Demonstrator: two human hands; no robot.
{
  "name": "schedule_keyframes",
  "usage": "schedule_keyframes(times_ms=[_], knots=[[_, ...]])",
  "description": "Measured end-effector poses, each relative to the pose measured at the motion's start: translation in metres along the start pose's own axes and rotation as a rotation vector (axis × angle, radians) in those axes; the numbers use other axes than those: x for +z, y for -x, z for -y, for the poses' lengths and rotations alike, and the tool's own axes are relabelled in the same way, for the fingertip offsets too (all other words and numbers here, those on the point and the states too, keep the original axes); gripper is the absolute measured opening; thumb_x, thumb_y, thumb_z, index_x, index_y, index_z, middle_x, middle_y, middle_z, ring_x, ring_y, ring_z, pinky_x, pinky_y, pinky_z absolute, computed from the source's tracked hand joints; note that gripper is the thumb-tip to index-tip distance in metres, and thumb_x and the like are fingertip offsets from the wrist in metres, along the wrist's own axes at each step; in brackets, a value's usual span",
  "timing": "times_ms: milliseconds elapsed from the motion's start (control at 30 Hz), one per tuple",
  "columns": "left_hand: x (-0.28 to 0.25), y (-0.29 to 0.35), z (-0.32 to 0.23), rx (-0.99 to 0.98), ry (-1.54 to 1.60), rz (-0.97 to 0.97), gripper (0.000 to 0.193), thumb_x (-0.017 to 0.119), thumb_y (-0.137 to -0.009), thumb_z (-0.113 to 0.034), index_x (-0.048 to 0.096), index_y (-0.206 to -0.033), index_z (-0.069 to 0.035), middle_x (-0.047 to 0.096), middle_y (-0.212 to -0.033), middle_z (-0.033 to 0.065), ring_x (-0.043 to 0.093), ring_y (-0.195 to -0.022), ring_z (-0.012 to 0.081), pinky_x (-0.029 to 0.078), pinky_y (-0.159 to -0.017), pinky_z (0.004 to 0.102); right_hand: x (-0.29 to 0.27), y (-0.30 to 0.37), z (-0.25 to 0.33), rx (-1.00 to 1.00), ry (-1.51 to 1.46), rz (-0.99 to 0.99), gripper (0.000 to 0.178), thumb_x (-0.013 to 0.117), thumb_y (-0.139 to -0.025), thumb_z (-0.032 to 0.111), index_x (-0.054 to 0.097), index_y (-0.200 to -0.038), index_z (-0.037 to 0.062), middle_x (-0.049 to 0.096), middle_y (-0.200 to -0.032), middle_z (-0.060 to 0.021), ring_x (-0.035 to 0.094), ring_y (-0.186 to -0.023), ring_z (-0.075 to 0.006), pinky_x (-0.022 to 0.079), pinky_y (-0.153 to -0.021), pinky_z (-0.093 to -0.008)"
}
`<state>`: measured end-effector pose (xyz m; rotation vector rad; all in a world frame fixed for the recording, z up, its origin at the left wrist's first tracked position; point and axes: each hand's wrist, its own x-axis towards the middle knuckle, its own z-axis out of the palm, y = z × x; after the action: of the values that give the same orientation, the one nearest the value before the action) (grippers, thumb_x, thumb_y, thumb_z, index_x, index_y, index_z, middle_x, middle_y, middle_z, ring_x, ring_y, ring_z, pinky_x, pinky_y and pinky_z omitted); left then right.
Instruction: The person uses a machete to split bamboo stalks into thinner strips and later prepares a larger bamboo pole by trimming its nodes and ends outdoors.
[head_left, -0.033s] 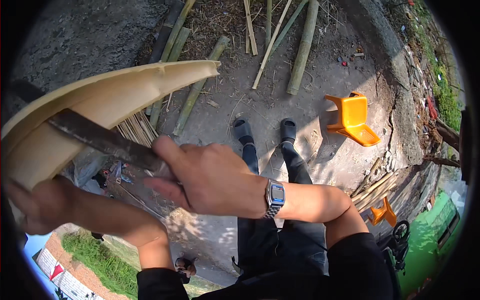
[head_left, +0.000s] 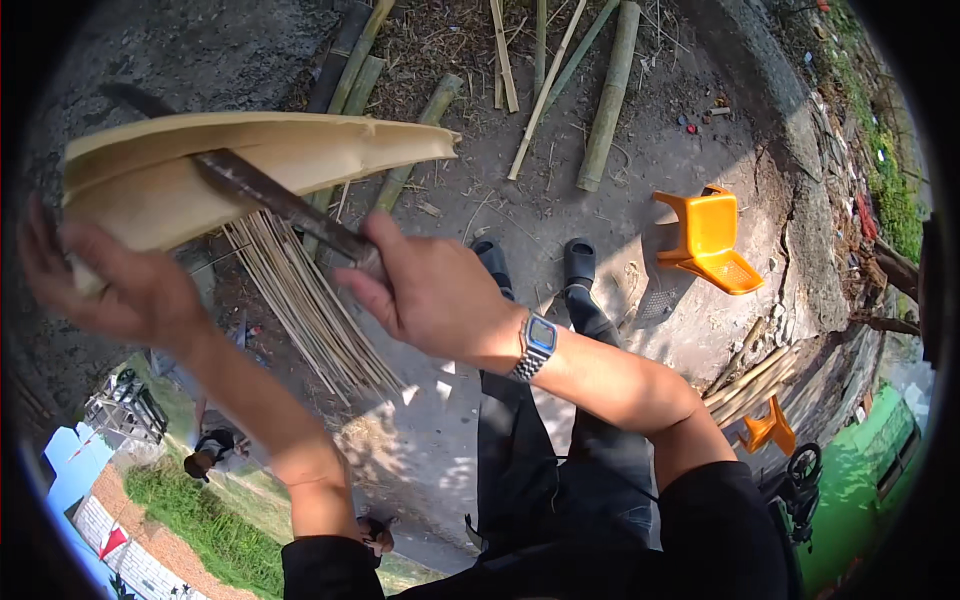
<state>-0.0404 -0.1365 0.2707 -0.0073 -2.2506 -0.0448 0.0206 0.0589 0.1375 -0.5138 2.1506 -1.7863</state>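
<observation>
My right hand (head_left: pixel 440 295), with a wristwatch (head_left: pixel 539 340) above it, is closed round the handle of a long dark-bladed machete (head_left: pixel 285 205). The blade crosses the inner face of a pale split bamboo piece (head_left: pixel 300 160), and its tip shows past the far edge, so it appears lodged through the bamboo. The bamboo hangs in the air, wide end at left, narrow end pointing right. At that wide end is my left hand (head_left: pixel 130 285), blurred, fingers spread beside the lower corner; whether it touches the bamboo is hard to tell.
Thin bamboo strips (head_left: pixel 310 310) lie below the bamboo piece. Green bamboo poles (head_left: pixel 608 100) rest on the ground ahead. An orange plastic chair (head_left: pixel 710 235) lies tipped at right, near another bundle of sticks (head_left: pixel 755 385). Two people (head_left: pixel 210 450) are in the lower-left background.
The machete and bamboo piece have moved up and right. My left hand has risen, its fingers now spread. The bundle of thin strips shows more fully.
</observation>
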Motion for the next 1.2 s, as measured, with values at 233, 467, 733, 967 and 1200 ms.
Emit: schedule_keyframes(times_ms=[233, 467, 733, 967, 1200], knots=[[0.048, 0.253, 0.003, -0.633, 0.511, 0.384, 0.094, 0.059, -0.101, -0.042, 0.001, -0.157, 0.006, 0.012, -0.162, 0.0355, 0.018, -0.153, 0.0422, 0.013, -0.124, 0.0509, -0.007, 0.029, -0.241, 0.359, 0.331, -0.036, 0.042, 0.05, -0.105, 0.044, 0.049, -0.104, 0.002, 0.068, -0.077, -0.024, 0.065, -0.073, -0.0494, 0.05, -0.065, -0.0575], [0.128, 0.212, 0.017, -0.743, 1.429, 0.432, 0.072, 0.046, -0.1, -0.053, 0.046, -0.144, 0.004, 0.052, -0.145, 0.0183, 0.048, -0.136, 0.0289, 0.035, -0.114, 0.0438, -0.022, 0.016, -0.232, 0.398, 0.255, 0.067, 0.049, 0.052, -0.105, 0.048, 0.051, -0.099, -0.0009, 0.062, -0.074, -0.0267, 0.063, -0.077, -0.0493, 0.046, -0.069, -0.0556], [0.242, 0.147, 0.023, -0.506, 2.083, 0.999, 0.066, 0.033, -0.104, -0.055, 0.064, -0.096, 0.002, 0.063, -0.088, 0.0132, 0.061, -0.095, 0.026, 0.044, -0.098, 0.0357, -0.031, -0.003, -0.237, 0.336, 0.264, 0.122, 0.051, 0.053, -0.104, 0.047, 0.053, -0.092, -0.0026, 0.062, -0.072, -0.0269, 0.063, -0.074, -0.0485, 0.047, -0.069, -0.054], [0.216, 0.168, 0.02, -0.817, 2.179, 0.697, 0.068, 0.03, -0.101, -0.061, 0.057, -0.082, -0.002, 0.055, -0.077, 0.0104, 0.051, -0.08, 0.0244, 0.04, -0.089, 0.0377, 0.023, 0.014, -0.195, 0.443, 0.204, 0.017, 0.048, 0.053, -0.105, 0.041, 0.053, -0.093, -0.0058, 0.064, -0.072, -0.0299, 0.064, -0.074, -0.0507, 0.049, -0.069, -0.0555], [0.174, 0.222, -0.015, -0.589, 1.249, 0.157, 0.073, 0.06, -0.097, -0.053, 0.044, -0.14, 0.004, 0.058, -0.133, 0.0252, 0.063, -0.115, 0.0337, 0.051, -0.102, 0.0461, 0.009, 0.012, -0.21, 0.394, 0.283, 0.051, 0.047, 0.056, -0.103, 0.042, 0.053, -0.094, -0.0044, 0.065, -0.073, -0.0286, 0.064, -0.074, -0.0505, 0.05, -0.066, -0.0548]])
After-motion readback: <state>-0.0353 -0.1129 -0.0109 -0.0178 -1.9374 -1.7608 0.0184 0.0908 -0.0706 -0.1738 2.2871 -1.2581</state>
